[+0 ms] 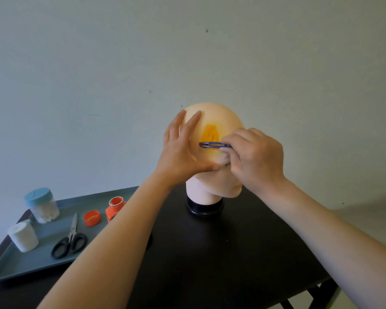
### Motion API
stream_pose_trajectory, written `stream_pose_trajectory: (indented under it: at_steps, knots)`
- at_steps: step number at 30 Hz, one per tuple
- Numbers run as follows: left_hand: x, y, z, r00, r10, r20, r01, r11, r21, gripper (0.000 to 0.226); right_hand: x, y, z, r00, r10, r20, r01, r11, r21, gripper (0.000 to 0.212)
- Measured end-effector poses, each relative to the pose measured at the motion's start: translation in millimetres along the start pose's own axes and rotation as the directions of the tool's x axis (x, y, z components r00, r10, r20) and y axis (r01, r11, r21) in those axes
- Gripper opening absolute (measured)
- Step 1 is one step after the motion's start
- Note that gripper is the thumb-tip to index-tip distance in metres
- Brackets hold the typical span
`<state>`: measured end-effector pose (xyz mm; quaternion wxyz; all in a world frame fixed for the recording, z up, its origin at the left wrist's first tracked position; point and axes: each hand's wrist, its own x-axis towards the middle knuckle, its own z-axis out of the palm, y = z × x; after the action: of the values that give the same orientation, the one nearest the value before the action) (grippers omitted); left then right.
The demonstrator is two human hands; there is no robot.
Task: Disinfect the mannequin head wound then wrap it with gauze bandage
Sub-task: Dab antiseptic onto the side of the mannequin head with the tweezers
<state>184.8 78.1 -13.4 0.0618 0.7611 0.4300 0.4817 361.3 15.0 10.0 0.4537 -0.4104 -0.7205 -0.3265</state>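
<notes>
Blue tweezers (pixel 212 144) clamped in right hand (pixel 255 157) grip; left hand (pixel 180 151) flat on mannequin head (pixel 221 114)

The pale mannequin head (pixel 218 117) was set upright on a black stand (pixel 204 207), its wound (pixel 210 133) stained orange-yellow. At its lower edge blue tweezers (pixel 212 144) were held. The white gauze roll (pixel 24 236) was stood on the tray (pixel 42 259).

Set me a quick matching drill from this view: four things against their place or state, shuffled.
Things:
1. scissors
2. orange bottle
3. blue tweezers
4. left hand

States:
A. pinched by the right hand
B. standing uncapped
C. resting flat on the mannequin head
D. lying closed on the tray

Pairs: 1-D, 2-B, 3-A, 4-C
</notes>
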Motion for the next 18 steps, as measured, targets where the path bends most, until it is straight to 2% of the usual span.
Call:
stream_pose_trajectory:
  at_steps: [6,12,18]
  knots:
    - [1,0,0,1.000,-0.001,0.003,0.001,1.000,0.007,0.125,21,3,-2,0.995,0.092,-0.036,-0.092,0.996,-0.009,0.003]
    - [0,1,1,1.000,-0.002,-0.002,0.002,1.000,0.001,0.125,-11,3,-4,0.998,-0.057,0.009,0.057,0.997,-0.045,0.005]
    - [1,3,-2,1.000,-0.008,0.021,0.007,1.000,0.014,0.124,10,14,-6,0.984,0.171,-0.060,-0.168,0.985,0.046,0.005]
